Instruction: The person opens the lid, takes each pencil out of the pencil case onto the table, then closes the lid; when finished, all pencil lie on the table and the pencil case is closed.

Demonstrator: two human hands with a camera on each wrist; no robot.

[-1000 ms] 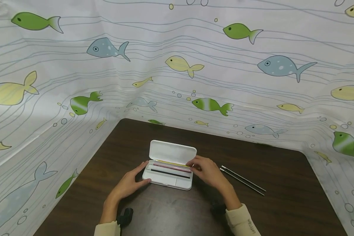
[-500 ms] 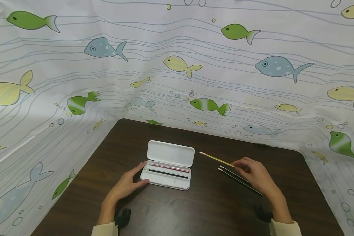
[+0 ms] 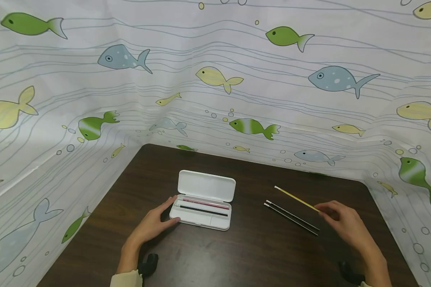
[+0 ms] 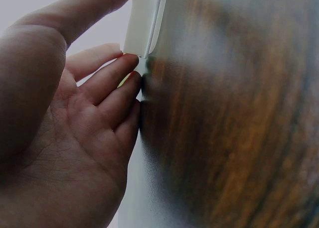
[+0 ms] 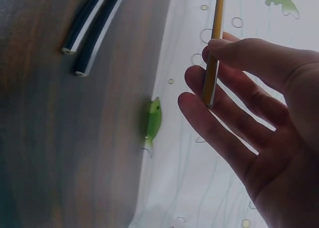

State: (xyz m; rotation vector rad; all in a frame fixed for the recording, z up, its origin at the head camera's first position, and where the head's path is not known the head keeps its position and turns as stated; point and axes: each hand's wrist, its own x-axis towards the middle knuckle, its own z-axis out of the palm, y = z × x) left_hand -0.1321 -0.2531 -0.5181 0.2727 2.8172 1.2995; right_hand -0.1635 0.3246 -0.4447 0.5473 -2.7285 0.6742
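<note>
A white pencil case (image 3: 192,220) lies on the table with its lid (image 3: 206,186) raised. In it are a red pencil (image 3: 205,203) and a black pencil (image 3: 202,210). My left hand (image 3: 149,226) holds the case's left end, thumb at the front corner and fingers at the back one. My right hand (image 3: 350,227) pinches a yellow pencil (image 3: 296,198) near one end, thumb against fingertips; the pencil's white-tipped end points away to the back left. Beside it, two dark pencils (image 5: 102,31) with a silvery stripe lie side by side on the table.
The dark wooden table (image 3: 237,259) has rounded back corners. A white fish-print sheet (image 3: 186,36) stands around its back and sides. Dark straps with a small camera (image 3: 149,265) are worn at the wrists.
My right hand has taken the yellow pencil out of the case and carried it right, past the two dark pencils. My left hand stays at the case.
</note>
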